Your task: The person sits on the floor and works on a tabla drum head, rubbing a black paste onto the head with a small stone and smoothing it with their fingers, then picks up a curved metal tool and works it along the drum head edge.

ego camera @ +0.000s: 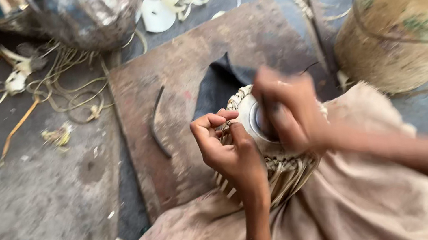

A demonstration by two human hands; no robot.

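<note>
Gripping the small drum (pixel 256 130) at frame centre, I keep my left hand (pixel 230 149) clenched on its woven lacing to steady it; my right hand (pixel 288 110), at 3 o'clock, presses the drumhead, its grasp blurred. The cloth (pixel 357 200) on my lap cushions the drum; a wooden board (pixel 181 67) lies at 12 o'clock.

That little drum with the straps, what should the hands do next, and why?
Probably pull the strap snug. The left hand is curled around a pale strap at the rim of the small drum, and the right hand presses on the drum's skin, so it looks steadied for a tug. The drum rests on tan cloth in the lap. The blur hides details.
</note>
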